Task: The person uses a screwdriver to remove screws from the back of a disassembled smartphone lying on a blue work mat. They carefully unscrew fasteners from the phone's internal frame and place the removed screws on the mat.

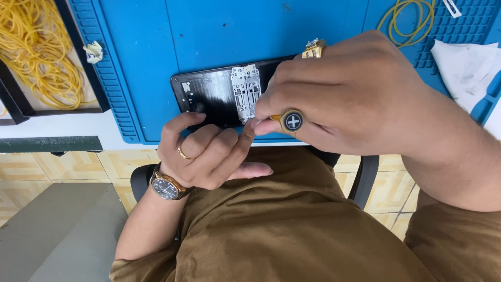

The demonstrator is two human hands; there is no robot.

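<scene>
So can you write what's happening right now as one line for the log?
left hand: steadies opened phone | right hand: grips screwdriver over phone | surface: blue mat | nearby: yellow rubber bands

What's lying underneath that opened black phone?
The opened phone lies on a blue ridged work mat. The right hand, gripping a screwdriver, covers its right part; the left hand steadies the near edge.
</scene>
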